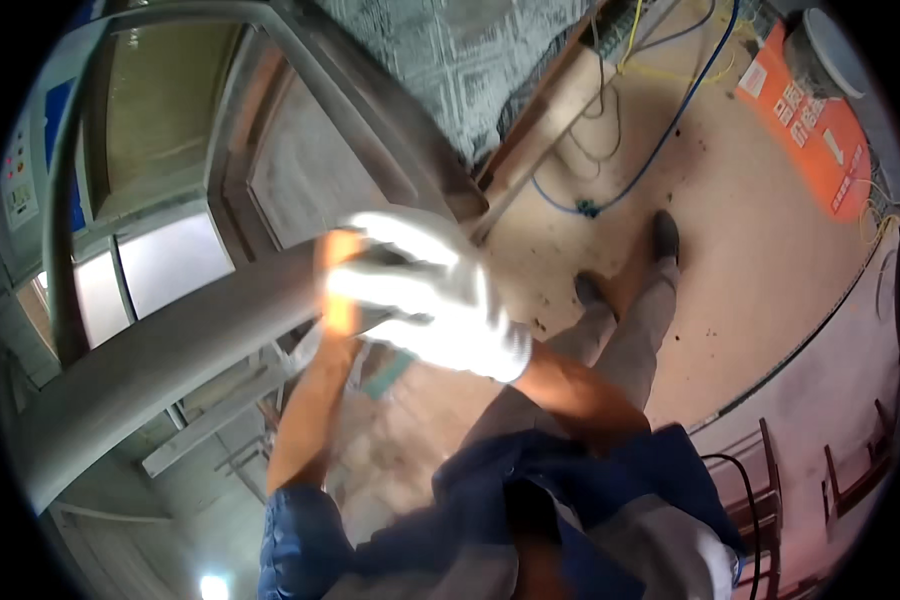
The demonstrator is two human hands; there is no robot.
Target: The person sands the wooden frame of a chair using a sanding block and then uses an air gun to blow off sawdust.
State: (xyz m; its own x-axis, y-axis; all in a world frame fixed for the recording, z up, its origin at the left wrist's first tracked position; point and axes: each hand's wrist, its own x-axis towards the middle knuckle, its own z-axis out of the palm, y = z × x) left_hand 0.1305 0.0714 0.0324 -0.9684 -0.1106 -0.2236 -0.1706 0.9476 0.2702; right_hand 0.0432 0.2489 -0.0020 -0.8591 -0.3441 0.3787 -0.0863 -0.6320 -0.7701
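Note:
My right hand (435, 300), in a white knitted glove, is beside the end of a thick, smooth, curved grey bar (185, 325). Its fingers are bent round something dark that I cannot make out, and glare and motion smear them. My left hand (340, 290) meets the right one at the same spot. It looks bright orange and blurred, and its fingers are hidden. The bar sweeps from the lower left up to both hands. Just beyond them stands a grey-brown frame (365, 120) with a flat panel (315, 165) set in it.
A blue hose (660, 150) and yellow cords lie on the tan floor (750, 250) ahead. An orange printed sheet (810, 120) and a grey bucket (825, 55) are at the far right. Dark red racks (855, 465) stand at the lower right. Wrapped grey sheeting (460, 60) lies ahead.

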